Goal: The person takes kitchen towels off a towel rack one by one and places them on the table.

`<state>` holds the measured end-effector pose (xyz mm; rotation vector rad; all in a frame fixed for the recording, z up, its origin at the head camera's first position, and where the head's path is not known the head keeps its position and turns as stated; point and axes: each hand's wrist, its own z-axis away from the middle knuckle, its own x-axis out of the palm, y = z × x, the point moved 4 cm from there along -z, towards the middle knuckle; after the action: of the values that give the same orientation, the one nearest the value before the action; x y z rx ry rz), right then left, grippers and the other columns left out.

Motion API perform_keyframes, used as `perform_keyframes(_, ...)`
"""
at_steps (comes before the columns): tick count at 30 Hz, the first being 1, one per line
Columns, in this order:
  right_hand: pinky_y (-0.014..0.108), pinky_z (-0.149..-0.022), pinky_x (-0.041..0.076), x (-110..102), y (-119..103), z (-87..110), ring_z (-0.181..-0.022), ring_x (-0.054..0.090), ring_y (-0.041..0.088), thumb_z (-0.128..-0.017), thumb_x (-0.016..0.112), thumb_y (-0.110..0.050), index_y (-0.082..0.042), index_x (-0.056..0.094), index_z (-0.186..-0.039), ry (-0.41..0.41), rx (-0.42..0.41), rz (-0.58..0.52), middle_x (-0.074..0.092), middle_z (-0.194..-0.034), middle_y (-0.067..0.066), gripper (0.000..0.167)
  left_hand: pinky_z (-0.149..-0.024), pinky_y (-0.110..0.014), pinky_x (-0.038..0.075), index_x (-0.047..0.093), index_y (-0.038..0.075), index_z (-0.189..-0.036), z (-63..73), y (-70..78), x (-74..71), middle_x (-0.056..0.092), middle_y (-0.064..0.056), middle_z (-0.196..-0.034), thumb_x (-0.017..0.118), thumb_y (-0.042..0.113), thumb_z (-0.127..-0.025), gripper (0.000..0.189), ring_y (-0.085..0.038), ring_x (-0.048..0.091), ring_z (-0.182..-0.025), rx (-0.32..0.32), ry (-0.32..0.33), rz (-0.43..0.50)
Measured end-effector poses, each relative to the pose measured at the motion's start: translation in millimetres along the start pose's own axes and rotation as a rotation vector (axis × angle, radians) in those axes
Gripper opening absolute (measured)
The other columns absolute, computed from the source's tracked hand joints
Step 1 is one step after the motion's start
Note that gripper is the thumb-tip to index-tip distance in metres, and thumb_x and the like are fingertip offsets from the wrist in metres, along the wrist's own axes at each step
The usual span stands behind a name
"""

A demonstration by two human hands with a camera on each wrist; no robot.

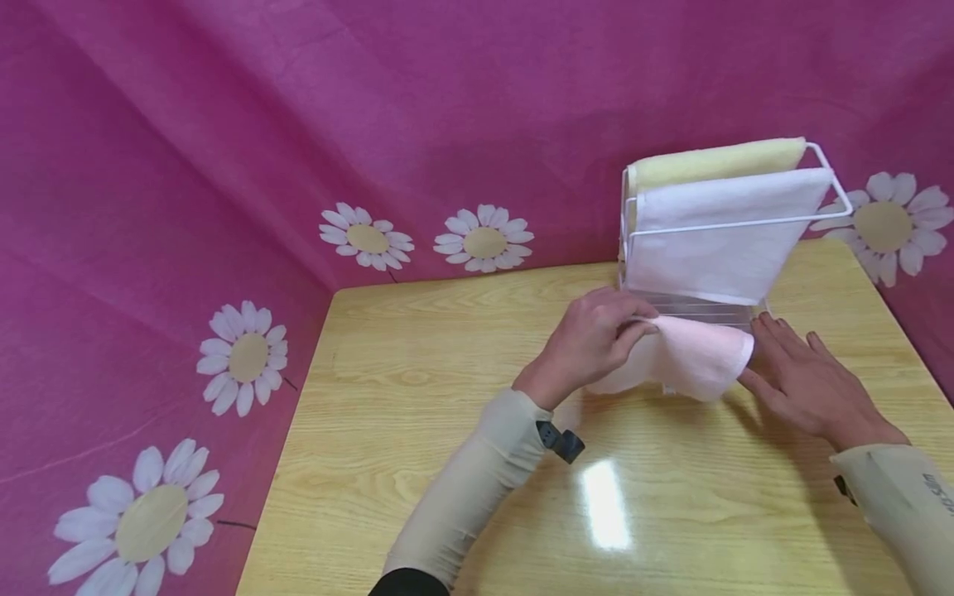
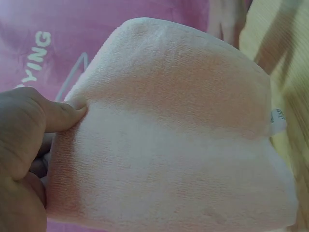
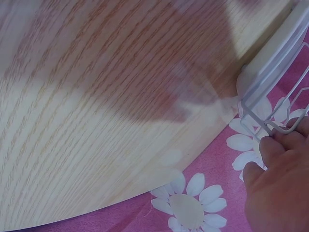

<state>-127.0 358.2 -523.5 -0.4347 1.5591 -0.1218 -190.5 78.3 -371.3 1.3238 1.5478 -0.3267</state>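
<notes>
My left hand [image 1: 596, 335] pinches the edge of a pale pink cloth [image 1: 701, 356] between thumb and fingers. Filling most of the left wrist view, the fuzzy cloth [image 2: 178, 121] hangs folded, with a small white tag [image 2: 278, 122] on one side. Behind it stands a white wire rack [image 1: 745, 222], where a white cloth [image 1: 708, 248] and a pale yellow cloth [image 1: 723, 163] drape over the bars. At the rack's lower right, my right hand [image 1: 812, 385] lies with fingers extended. Seen from the right wrist, its fingertips [image 3: 273, 147] are right at the wire.
The rack stands on a wood-grain table [image 1: 417, 414] near its back edge. A magenta curtain [image 1: 477, 99] with white daisies hangs behind and along the left side. Light glares off the table front [image 1: 605, 505].
</notes>
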Motion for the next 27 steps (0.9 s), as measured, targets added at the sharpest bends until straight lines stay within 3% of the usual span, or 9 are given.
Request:
perform_keyframes(5,0.052,-0.118,-0.009,-0.2,-2.3,-1.7,-0.152,-0.002,0.032,-0.102,0.049,-0.048,-0.01,-0.003,-0.161,0.002,0.005,-0.001,0.01,-0.164,0.023,0.087,-0.097,-0.018,0.042,0.075,0.006,-0.105,-1.2,-6.5,10.1,0.074,-0.004,-0.105,0.07,0.01,-0.096,0.012,-0.017,0.066,-0.103,0.012,0.026,-0.014)
perform_keyframes(15,0.049,-0.118,-0.01,-1.0,-3.9,-2.0,-0.151,0.003,0.037,-0.103,0.048,-0.046,-0.003,0.002,-0.16,0.002,0.003,-0.002,0.01,-0.164,0.025,0.085,-0.094,-0.016,0.043,0.074,0.006,-0.107,2.7,-19.1,33.8,0.074,-0.003,-0.104,0.069,0.014,-0.097,0.014,-0.016,0.066,-0.101,0.004,-0.006,-0.054)
perform_keyframes(27,0.046,-0.118,-0.011,-0.6,-3.0,0.8,-0.152,-0.002,0.034,-0.104,0.047,-0.046,0.0,0.005,-0.159,-0.006,0.01,-0.002,0.009,-0.163,0.026,0.084,-0.093,-0.014,0.042,0.074,0.006,-0.108,8.4,-18.8,43.2,0.073,-0.002,-0.105,0.069,0.016,-0.097,0.015,-0.014,0.064,-0.101,0.024,-0.026,-0.035)
